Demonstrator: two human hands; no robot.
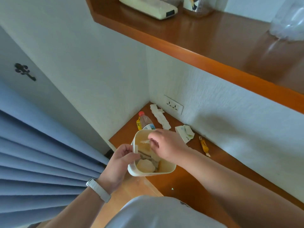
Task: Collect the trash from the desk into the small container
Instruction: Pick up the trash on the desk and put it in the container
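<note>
A small cream container [166, 169] is held over the wooden desk [184, 181]; my left hand [120, 162] grips its left rim. My right hand [166, 145] hovers over its opening, pinching a small pale scrap [144, 142] between the fingertips. Crumpled paper and a wrapper lie inside the container. Behind it on the desk are a plastic bottle [145, 120] with a red cap, a yellow sachet [139, 124], a long white tissue [160, 116], a folded paper napkin [185, 133] and an orange candy wrapper [204, 146].
A white wall with a socket [173, 104] runs along the desk's back. A wooden shelf [205, 51] overhangs above, carrying a cream device and a clear bottle. Blue curtains [41, 153] hang at the left.
</note>
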